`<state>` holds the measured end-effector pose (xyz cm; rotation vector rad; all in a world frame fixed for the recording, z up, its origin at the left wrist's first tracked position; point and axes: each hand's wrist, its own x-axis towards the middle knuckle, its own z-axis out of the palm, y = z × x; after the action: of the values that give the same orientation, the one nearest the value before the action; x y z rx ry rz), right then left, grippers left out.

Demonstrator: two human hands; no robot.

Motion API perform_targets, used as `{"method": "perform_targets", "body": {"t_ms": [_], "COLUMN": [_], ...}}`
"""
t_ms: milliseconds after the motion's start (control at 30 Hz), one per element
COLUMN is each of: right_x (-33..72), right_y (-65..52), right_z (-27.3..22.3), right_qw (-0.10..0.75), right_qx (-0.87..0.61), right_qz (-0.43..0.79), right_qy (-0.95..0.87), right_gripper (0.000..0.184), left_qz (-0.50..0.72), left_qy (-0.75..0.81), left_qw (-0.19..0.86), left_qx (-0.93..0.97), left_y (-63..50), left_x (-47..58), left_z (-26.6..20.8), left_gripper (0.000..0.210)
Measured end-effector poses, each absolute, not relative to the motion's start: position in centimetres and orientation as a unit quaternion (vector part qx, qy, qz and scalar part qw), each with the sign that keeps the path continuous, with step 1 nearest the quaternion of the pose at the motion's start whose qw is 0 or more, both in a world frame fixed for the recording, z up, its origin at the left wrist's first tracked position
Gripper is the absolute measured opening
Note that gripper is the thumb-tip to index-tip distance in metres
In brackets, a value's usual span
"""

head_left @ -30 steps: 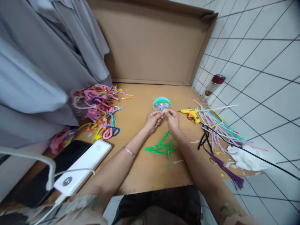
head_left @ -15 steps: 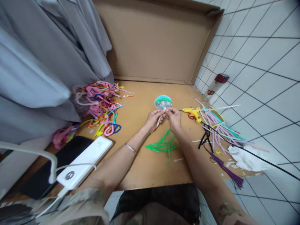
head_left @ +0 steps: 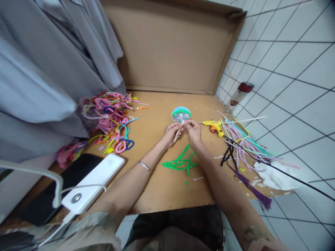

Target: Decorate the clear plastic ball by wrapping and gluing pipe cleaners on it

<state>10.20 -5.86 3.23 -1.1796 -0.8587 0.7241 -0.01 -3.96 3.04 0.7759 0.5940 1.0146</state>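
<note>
Both hands meet at the middle of the table, fingertips pinched close together. A thin cream-coloured strip (head_left: 177, 135) runs between them, its loose end pointing down toward me. My left hand (head_left: 170, 134) is closed on the strip, and my right hand (head_left: 193, 133) pinches its upper end. Just beyond the fingertips sits a round, clear ball-like piece (head_left: 181, 114) with a blue top and a green band; the hands partly cover its lower edge. Several green pipe cleaners (head_left: 179, 163) lie on the table below the hands.
A yellow glue gun (head_left: 214, 127) lies right of my hands, its black cord trailing right. Beyond it are pastel pipe cleaners (head_left: 239, 137), a purple tassel (head_left: 247, 183) and a bottle (head_left: 238, 97). At left are tangled pipe cleaners (head_left: 107, 111), a white power bank (head_left: 94, 183) and a black phone (head_left: 86, 161).
The hands keep their pinch on the cream strip, with only slight finger movement. The whole view has shifted a little; the objects on the table stay in place.
</note>
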Motion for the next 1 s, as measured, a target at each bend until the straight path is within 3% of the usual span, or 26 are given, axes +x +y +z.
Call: {"method": "perform_targets", "body": {"t_ms": [1000], "right_x": [10.89], "right_y": [-5.87], "right_z": [3.77], "right_qw": [0.669], "right_qx": [-0.514], "right_qz": [0.331], "right_qy": [-0.422], "right_gripper": [0.014], "left_qz": [0.418], "left_qy": [0.291], "left_qw": [0.8], "left_qx": [0.316], "left_y": [-3.66], "left_x": [-0.45], "left_z": [3.3], "left_gripper": [0.014]}}
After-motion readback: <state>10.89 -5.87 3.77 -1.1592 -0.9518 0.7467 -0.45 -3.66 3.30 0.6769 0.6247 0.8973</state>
